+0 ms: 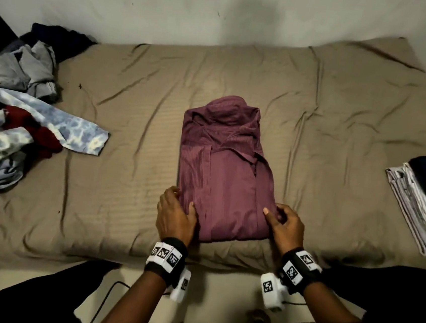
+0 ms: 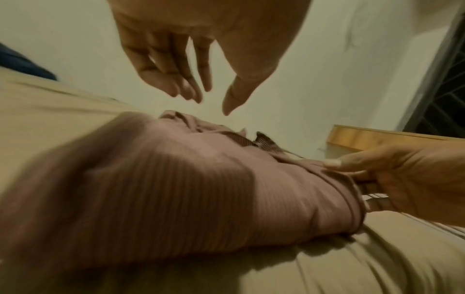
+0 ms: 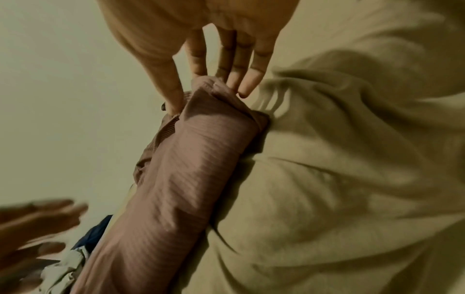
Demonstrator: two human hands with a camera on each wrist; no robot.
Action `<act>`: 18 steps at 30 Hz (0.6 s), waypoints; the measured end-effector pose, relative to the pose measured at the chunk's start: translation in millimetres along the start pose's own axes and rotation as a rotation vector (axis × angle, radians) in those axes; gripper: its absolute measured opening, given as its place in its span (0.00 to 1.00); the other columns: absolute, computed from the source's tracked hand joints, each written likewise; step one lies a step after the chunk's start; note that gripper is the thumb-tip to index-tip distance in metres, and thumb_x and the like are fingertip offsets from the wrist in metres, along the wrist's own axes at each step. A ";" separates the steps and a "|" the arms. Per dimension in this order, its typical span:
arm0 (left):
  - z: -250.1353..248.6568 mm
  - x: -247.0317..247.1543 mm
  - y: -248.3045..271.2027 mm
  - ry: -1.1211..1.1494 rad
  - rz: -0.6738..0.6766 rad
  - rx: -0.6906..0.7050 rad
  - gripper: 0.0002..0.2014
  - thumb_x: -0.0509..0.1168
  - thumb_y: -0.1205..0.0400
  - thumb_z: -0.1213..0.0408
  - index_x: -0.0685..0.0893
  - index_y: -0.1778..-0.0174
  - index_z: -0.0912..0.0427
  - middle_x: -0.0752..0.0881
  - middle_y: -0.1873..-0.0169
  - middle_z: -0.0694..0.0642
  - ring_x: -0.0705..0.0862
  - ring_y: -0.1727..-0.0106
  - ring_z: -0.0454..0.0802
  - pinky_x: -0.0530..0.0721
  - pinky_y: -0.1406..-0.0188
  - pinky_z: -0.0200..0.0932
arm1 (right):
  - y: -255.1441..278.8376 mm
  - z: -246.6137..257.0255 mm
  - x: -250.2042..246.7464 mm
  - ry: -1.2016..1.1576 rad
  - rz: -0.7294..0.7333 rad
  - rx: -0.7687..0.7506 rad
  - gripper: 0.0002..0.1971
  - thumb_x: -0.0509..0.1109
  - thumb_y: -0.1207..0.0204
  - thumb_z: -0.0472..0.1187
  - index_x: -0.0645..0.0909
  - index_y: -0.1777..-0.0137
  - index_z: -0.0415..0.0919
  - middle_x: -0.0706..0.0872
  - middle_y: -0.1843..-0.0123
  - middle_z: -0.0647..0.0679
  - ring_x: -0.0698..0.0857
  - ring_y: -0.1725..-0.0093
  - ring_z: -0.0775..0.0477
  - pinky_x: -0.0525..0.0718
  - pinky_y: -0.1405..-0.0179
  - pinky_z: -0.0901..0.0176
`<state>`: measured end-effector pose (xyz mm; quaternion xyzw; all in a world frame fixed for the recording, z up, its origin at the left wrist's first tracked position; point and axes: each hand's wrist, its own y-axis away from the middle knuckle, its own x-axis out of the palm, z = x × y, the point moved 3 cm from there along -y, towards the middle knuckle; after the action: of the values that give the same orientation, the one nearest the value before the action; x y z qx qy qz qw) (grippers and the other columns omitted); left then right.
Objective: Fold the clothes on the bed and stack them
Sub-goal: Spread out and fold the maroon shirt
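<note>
A purple ribbed shirt [image 1: 221, 167] lies folded into a narrow rectangle in the middle of the tan bed [image 1: 114, 193], collar end away from me. My left hand [image 1: 181, 202] is at its near left corner with fingers loose. In the left wrist view the left hand [image 2: 208, 99] hovers over the shirt [image 2: 176, 189] and grips nothing. My right hand [image 1: 277, 215] pinches the near right corner. In the right wrist view the thumb and fingers of the right hand [image 3: 208, 95] close on the shirt's [image 3: 181, 179] raised edge.
A heap of unfolded clothes [image 1: 14, 119], tie-dye blue, dark red and grey, covers the bed's left side, with dark garments [image 1: 59, 40] behind it. A stack of folded clothes [image 1: 423, 204] sits at the right edge. A pale wall runs behind the bed.
</note>
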<state>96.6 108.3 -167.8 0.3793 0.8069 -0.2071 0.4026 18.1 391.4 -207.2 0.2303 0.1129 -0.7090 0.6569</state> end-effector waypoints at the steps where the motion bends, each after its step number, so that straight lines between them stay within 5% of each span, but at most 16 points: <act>1: -15.8 -2.1 3.3 -0.033 -0.012 0.106 0.21 0.75 0.23 0.59 0.79 0.36 0.60 0.85 0.46 0.60 0.83 0.44 0.63 0.83 0.49 0.56 | 3.9 -4.8 -0.9 0.002 -0.028 -0.016 0.15 0.86 0.31 0.42 0.89 0.46 0.41 0.89 0.50 0.43 0.86 0.58 0.50 0.85 0.51 0.56; 3: -51.0 3.5 5.2 -0.025 0.117 0.238 0.16 0.74 0.21 0.49 0.84 0.45 0.55 0.89 0.55 0.55 0.87 0.51 0.60 0.84 0.57 0.50 | 10.7 -5.8 1.3 -0.026 -0.039 -0.053 0.18 0.88 0.36 0.36 0.88 0.48 0.47 0.88 0.53 0.44 0.84 0.62 0.52 0.85 0.56 0.58; 5: -85.8 20.3 0.7 -0.015 0.357 0.203 0.25 0.70 0.24 0.31 0.85 0.56 0.52 0.90 0.65 0.48 0.89 0.60 0.54 0.87 0.61 0.47 | 14.0 -0.4 4.2 -0.030 -0.033 -0.132 0.20 0.86 0.37 0.30 0.88 0.48 0.48 0.88 0.53 0.46 0.84 0.62 0.50 0.84 0.59 0.61; 8: -135.8 46.7 -1.2 -0.052 0.631 0.110 0.37 0.65 0.35 0.18 0.82 0.55 0.52 0.89 0.59 0.52 0.87 0.56 0.56 0.86 0.56 0.49 | 23.7 19.3 7.9 0.186 -0.030 -0.381 0.15 0.78 0.33 0.29 0.89 0.48 0.43 0.87 0.49 0.47 0.85 0.54 0.47 0.85 0.57 0.59; 11: -159.9 58.9 -8.7 -0.164 0.646 0.084 0.24 0.71 0.22 0.41 0.85 0.47 0.61 0.88 0.48 0.64 0.86 0.46 0.66 0.83 0.52 0.51 | 34.6 36.3 15.3 0.401 0.008 -0.604 0.12 0.67 0.35 0.36 0.89 0.53 0.42 0.84 0.53 0.42 0.83 0.57 0.38 0.82 0.67 0.52; 13: -149.3 61.9 -18.0 -0.115 0.595 0.002 0.13 0.66 0.18 0.58 0.85 0.47 0.65 0.87 0.46 0.69 0.85 0.44 0.71 0.83 0.50 0.54 | 38.5 36.6 17.5 0.495 0.016 -0.683 0.14 0.67 0.31 0.39 0.88 0.47 0.41 0.81 0.57 0.41 0.81 0.61 0.36 0.79 0.67 0.49; 15: -130.3 65.6 -21.8 0.111 0.589 -0.127 0.11 0.62 0.16 0.65 0.84 0.50 0.70 0.87 0.48 0.74 0.86 0.48 0.71 0.84 0.54 0.56 | 41.7 32.7 17.8 0.530 0.007 -0.660 0.15 0.72 0.28 0.42 0.86 0.42 0.41 0.82 0.57 0.41 0.81 0.59 0.37 0.79 0.61 0.47; 18: -111.1 71.2 -13.4 0.747 0.648 -0.567 0.14 0.59 0.11 0.61 0.85 0.50 0.68 0.88 0.56 0.70 0.89 0.57 0.62 0.91 0.63 0.57 | 41.7 24.6 14.6 0.494 0.007 -0.579 0.17 0.79 0.34 0.44 0.82 0.46 0.42 0.83 0.55 0.42 0.82 0.56 0.36 0.81 0.56 0.47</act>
<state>3.9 202.7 -159.4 0.5322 0.7608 0.3001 0.2188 54.3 362.5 -186.8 0.1992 0.4628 -0.5688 0.6501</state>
